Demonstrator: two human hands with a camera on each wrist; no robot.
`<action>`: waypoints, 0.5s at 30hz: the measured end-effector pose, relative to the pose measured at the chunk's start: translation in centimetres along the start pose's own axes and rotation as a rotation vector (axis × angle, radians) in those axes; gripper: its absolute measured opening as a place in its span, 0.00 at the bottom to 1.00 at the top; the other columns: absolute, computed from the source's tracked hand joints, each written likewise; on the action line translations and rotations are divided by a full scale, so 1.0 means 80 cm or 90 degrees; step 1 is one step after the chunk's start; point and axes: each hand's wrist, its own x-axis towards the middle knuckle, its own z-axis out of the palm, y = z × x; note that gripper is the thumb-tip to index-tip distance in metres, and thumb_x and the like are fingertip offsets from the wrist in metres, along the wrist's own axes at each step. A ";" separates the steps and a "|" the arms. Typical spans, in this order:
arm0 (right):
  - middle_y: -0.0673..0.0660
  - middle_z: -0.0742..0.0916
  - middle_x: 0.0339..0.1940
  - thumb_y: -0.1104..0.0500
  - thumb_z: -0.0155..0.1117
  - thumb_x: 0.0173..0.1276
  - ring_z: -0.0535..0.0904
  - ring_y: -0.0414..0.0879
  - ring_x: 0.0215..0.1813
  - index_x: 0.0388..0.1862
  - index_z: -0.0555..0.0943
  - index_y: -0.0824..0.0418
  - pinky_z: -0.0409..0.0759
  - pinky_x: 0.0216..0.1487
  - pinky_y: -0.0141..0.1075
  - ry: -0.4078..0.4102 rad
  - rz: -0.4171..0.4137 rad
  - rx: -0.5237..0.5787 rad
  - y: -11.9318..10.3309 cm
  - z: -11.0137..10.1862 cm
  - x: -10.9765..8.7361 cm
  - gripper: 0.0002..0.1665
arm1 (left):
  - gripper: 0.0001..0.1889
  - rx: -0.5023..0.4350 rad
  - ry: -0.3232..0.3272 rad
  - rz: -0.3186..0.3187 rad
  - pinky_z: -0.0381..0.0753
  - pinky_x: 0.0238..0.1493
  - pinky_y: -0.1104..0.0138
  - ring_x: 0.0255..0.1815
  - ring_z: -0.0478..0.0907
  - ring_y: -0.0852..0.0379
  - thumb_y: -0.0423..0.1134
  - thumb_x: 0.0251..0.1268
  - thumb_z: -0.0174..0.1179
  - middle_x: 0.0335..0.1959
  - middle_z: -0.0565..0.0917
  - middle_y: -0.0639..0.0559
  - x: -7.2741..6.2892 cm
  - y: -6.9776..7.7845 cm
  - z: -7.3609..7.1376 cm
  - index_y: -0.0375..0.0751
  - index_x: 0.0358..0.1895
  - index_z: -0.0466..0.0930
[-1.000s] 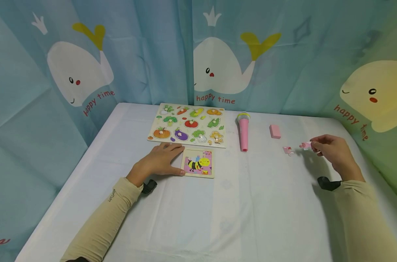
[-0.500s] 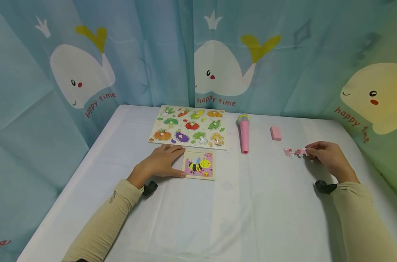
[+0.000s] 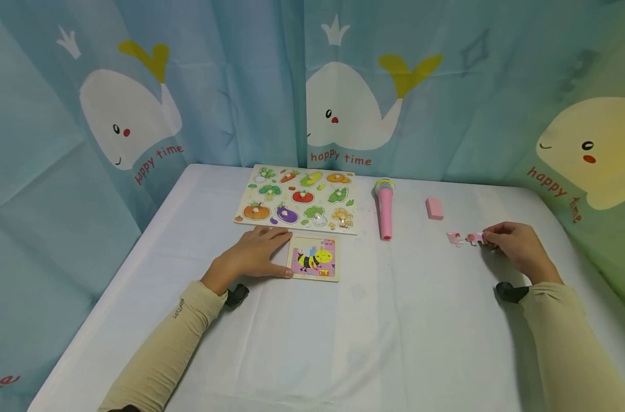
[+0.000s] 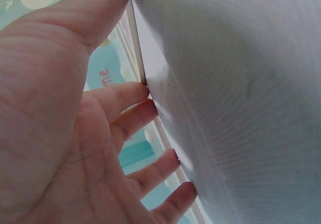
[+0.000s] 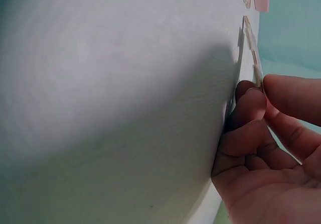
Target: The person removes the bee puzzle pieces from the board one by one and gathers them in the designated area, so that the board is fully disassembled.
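A small square bee jigsaw puzzle (image 3: 315,260) lies in its wooden frame on the white cloth, bare wood showing along the upper part. My left hand (image 3: 253,253) rests at its left side, thumb and index finger touching the frame's edge. The left wrist view shows the fingers (image 4: 153,173) loosely extended and spread. Over on the right, my right hand (image 3: 518,247) pinches a pink jigsaw piece (image 3: 475,238) between thumb and fingertips, low over the cloth. In the right wrist view that piece (image 5: 252,48) slants, one end in the fingers. Another pink piece (image 3: 454,238) lies just left of it.
Behind the bee puzzle sits a vegetable peg board (image 3: 312,197). A pink toy microphone (image 3: 385,212) lies right of the board, and a pink block (image 3: 434,209) lies farther right. A blue curtain with whales (image 3: 230,86) hangs along the table's far edge.
My right hand has come down and left, bringing the pinched jigsaw piece close beside the loose one. The left hand stays at the puzzle frame.
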 end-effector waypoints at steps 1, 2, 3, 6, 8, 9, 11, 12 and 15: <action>0.55 0.86 0.40 0.56 0.56 0.86 0.77 0.43 0.39 0.61 0.76 0.80 0.78 0.37 0.34 -0.001 0.001 -0.002 0.000 0.000 -0.001 0.25 | 0.51 0.000 0.000 0.000 0.51 0.80 0.38 0.84 0.52 0.35 0.64 0.68 0.70 0.85 0.60 0.45 0.000 0.000 0.000 0.44 0.86 0.59; 0.55 0.86 0.40 0.56 0.55 0.86 0.77 0.43 0.39 0.61 0.76 0.80 0.78 0.37 0.34 -0.001 0.003 -0.005 -0.001 0.000 -0.001 0.25 | 0.51 0.000 -0.001 0.001 0.51 0.80 0.38 0.84 0.52 0.35 0.64 0.68 0.70 0.85 0.60 0.45 0.000 0.000 0.000 0.44 0.87 0.59; 0.56 0.86 0.40 0.56 0.55 0.86 0.77 0.44 0.39 0.61 0.76 0.80 0.78 0.37 0.34 -0.002 0.005 -0.007 -0.001 0.000 -0.002 0.25 | 0.51 0.000 -0.002 0.000 0.51 0.80 0.38 0.84 0.52 0.35 0.64 0.68 0.70 0.85 0.60 0.45 0.000 -0.001 0.000 0.44 0.87 0.59; 0.57 0.86 0.40 0.56 0.55 0.86 0.78 0.45 0.38 0.60 0.77 0.80 0.78 0.36 0.34 0.003 0.005 -0.023 -0.001 -0.001 -0.004 0.25 | 0.51 0.004 -0.004 0.001 0.51 0.80 0.38 0.83 0.52 0.35 0.64 0.69 0.70 0.85 0.59 0.45 0.001 -0.001 0.000 0.44 0.87 0.58; 0.57 0.87 0.39 0.56 0.55 0.86 0.78 0.44 0.38 0.60 0.77 0.81 0.77 0.35 0.34 0.005 0.006 -0.029 -0.002 -0.003 -0.004 0.25 | 0.52 0.006 -0.002 0.003 0.52 0.80 0.37 0.83 0.52 0.35 0.65 0.68 0.70 0.85 0.59 0.45 0.002 -0.002 0.001 0.44 0.87 0.58; 0.57 0.87 0.38 0.56 0.55 0.86 0.78 0.44 0.37 0.59 0.77 0.82 0.77 0.35 0.34 0.006 0.005 -0.031 -0.002 -0.003 -0.005 0.25 | 0.52 0.007 -0.002 0.002 0.52 0.80 0.37 0.83 0.52 0.35 0.65 0.68 0.69 0.85 0.59 0.45 0.003 -0.003 0.001 0.44 0.87 0.58; 0.57 0.88 0.37 0.56 0.55 0.86 0.78 0.44 0.36 0.59 0.77 0.83 0.77 0.35 0.34 0.006 0.009 -0.031 -0.003 -0.005 -0.005 0.26 | 0.52 0.007 -0.002 0.002 0.52 0.80 0.37 0.83 0.52 0.35 0.65 0.68 0.69 0.85 0.59 0.45 0.004 -0.003 0.002 0.44 0.87 0.58; 0.57 0.88 0.37 0.56 0.55 0.86 0.78 0.44 0.36 0.60 0.76 0.83 0.77 0.35 0.34 0.004 0.014 -0.024 -0.003 -0.006 -0.005 0.27 | 0.52 0.006 -0.003 0.001 0.52 0.80 0.37 0.83 0.52 0.35 0.65 0.68 0.69 0.85 0.59 0.45 0.004 -0.004 0.002 0.44 0.87 0.58; 0.57 0.86 0.38 0.54 0.53 0.87 0.78 0.45 0.37 0.63 0.73 0.84 0.77 0.36 0.33 -0.002 0.034 -0.007 -0.005 -0.008 -0.006 0.29 | 0.52 0.004 -0.006 -0.001 0.51 0.80 0.38 0.84 0.52 0.35 0.65 0.69 0.69 0.85 0.59 0.46 0.005 -0.005 0.003 0.44 0.87 0.58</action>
